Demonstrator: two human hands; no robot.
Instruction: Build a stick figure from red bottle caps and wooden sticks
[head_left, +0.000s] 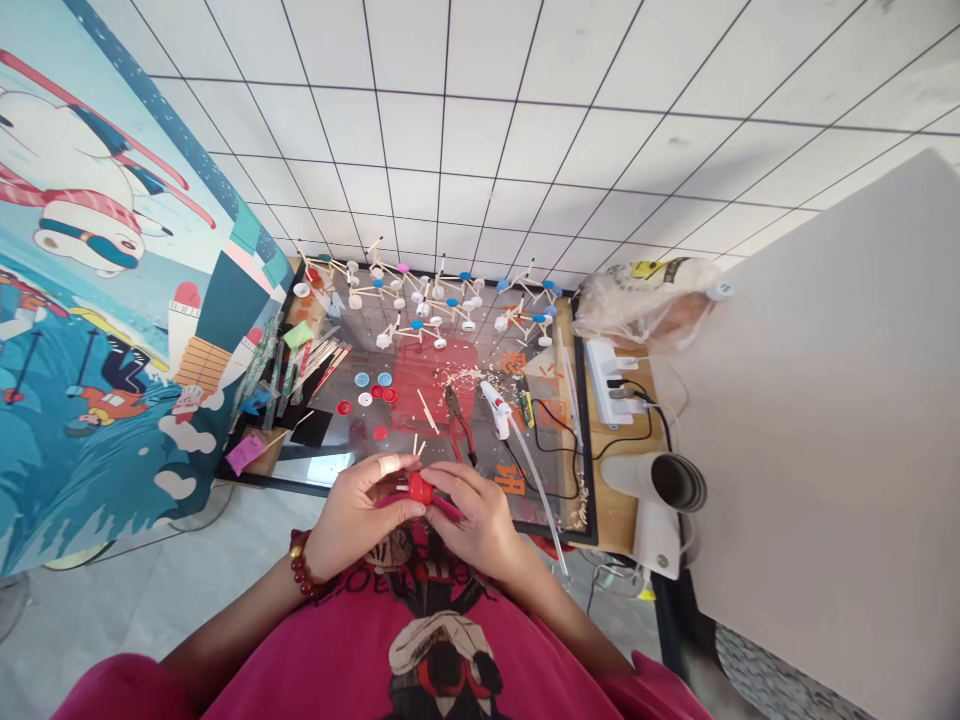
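Note:
Close to my body, at the table's front edge, I hold a small red bottle-cap piece (420, 488) between both hands. My left hand (358, 508) grips it from the left with thumb and fingers, a light band around one finger. From the other side my right hand (480, 512) pinches the same piece. A short pale stick end (403, 488) shows beside it, and whether it is fixed to the piece I cannot tell. Just beyond my fingertips are two short wooden sticks (418, 445). Pliers with red handles (459, 425) lie past my right hand.
A white glue gun (496, 408) with a long clear glue stick lies right of the pliers, beside a utility knife (526, 408). Loose bottle caps (365, 399) and stick bundles (319, 365) are left. Several stick-and-cap models (427, 300) stand behind. A power strip (609, 385) and stacked cups (667, 482) are right.

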